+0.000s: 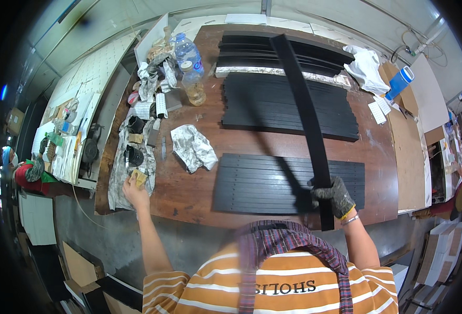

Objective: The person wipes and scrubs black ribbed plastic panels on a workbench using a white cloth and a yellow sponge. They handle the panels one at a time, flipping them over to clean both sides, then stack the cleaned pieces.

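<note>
My right hand (337,197), in a dark grey work glove, is closed round the lower part of a long black slat (303,102). The slat stands tilted in the air, its far end up and to the left. Beneath it lies a row of black slats (252,180) side by side, with small dots along them. My bare left hand (134,193) pinches a yellowish sponge (140,178) at the table's left edge. Just beyond that hand, a black cup (133,156) rests on a stained grey cloth (118,180).
More black slats (273,102) lie mid-table, with long black pieces (241,48) stacked behind. A crumpled stained cloth (193,148) and a bottle of amber liquid (194,86) are at left. A blue bottle (400,82) stands right. Other people work at both sides.
</note>
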`<control>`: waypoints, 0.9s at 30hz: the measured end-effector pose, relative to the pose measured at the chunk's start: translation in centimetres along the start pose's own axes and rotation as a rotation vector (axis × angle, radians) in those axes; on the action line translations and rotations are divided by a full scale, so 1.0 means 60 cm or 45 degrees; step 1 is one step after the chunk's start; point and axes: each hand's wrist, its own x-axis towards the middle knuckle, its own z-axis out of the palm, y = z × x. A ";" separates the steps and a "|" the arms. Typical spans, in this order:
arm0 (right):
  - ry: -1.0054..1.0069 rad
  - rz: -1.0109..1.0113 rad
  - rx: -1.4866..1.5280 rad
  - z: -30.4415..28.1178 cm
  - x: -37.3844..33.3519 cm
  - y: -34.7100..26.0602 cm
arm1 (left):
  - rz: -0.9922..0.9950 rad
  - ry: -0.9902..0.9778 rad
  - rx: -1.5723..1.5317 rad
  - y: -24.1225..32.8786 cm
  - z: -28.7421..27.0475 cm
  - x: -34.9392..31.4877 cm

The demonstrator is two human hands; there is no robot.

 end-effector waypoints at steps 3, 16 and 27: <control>-0.076 0.110 0.059 0.002 -0.015 0.019 | 0.019 -0.012 -0.043 0.059 0.004 0.002; -0.213 0.163 -0.226 -0.023 -0.067 0.033 | 0.425 -0.405 -0.401 0.317 0.146 0.026; -0.400 0.042 -0.964 0.022 -0.074 0.064 | 1.367 -0.410 -0.648 0.592 -0.181 -0.047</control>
